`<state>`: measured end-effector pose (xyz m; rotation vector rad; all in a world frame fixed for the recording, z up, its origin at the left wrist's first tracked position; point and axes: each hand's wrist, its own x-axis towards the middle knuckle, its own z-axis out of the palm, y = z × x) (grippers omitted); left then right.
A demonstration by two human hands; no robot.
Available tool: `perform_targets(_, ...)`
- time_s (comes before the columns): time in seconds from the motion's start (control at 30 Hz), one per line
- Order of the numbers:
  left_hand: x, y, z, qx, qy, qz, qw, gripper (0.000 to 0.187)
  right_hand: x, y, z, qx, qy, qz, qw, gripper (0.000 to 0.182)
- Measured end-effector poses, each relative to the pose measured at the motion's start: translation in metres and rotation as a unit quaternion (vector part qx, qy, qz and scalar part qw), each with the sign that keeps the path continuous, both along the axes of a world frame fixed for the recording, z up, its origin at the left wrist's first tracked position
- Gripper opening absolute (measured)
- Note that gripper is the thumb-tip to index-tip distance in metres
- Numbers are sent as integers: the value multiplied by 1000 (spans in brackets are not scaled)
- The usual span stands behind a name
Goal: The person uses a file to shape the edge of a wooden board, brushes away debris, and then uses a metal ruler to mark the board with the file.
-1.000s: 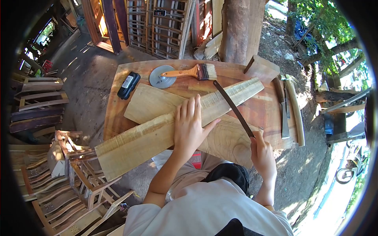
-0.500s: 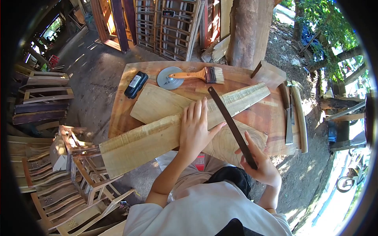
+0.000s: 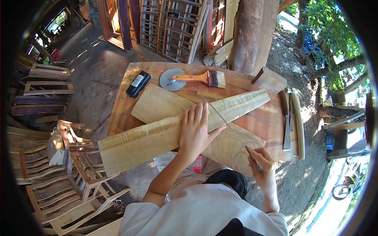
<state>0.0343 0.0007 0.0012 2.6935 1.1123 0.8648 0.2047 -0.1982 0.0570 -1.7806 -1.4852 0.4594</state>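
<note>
A long light-coloured wooden plank (image 3: 145,145) lies slantwise, its rough upper edge facing up. My left hand (image 3: 195,129) is laid across its middle, fingertips over the far edge and thumb pointing right, holding it. In my right hand (image 3: 262,163) is a long thin metal blade (image 3: 228,122), fingers wrapped round its near end. The blade is turned almost edge-on and crosses over the plank just right of my left hand. Under the plank, a second flat board (image 3: 159,103) with wavy grain slants the other way.
A wooden tabletop (image 3: 122,114) carries a black case (image 3: 138,84), a grey disc (image 3: 170,83) and a wide brush (image 3: 214,78). At its right lie a wood block (image 3: 269,80) and a long-bladed tool (image 3: 287,133). Wooden chair frames (image 3: 67,188) stand at the left.
The blade has turned from showing its broad dark face to nearly edge-on. My right hand has shifted slightly and rolled with it; my left hand stays on the plank.
</note>
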Motion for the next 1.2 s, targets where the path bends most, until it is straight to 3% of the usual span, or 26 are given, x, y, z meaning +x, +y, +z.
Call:
perform_targets(0.2, 1, 0, 1, -12, -14, -5, 1000, 91, 0, 14, -9, 3, -54, -83, 995, 44)
perform_targets(0.53, 0, 0, 1, 8, -1, -7, 1000, 92, 2, 25, -19, 43, -51, -61, 996, 43)
perform_targets(0.6, -3, 0, 2, -8, -5, -34, 999, 93, 6, 31, -20, 98, -96, -36, 990, 44)
perform_targets(0.7, -10, -4, 8, -7, 11, -79, 997, 95, 9, 39, -7, 56, -62, -67, 994, 45)
perform_targets(0.73, -12, -5, 8, -5, 13, -80, 997, 95, 16, 46, -10, 100, -131, -60, 984, 46)
perform_targets(0.9, -27, -12, 11, -50, 8, -176, 983, 99, 32, 66, -31, 129, -187, -52, 972, 52)
perform_targets(1.03, -51, -5, 9, 0, 24, -160, 987, 105, 26, 63, -37, 132, -236, -57, 961, 53)
perform_targets(1.1, -79, 2, 20, -17, 64, -87, 994, 113, 27, 61, -39, 127, -243, -69, 959, 52)
perform_targets(1.2, -127, 21, 22, -36, 115, -73, 990, 120, 30, 62, -39, 128, -192, -79, 970, 51)
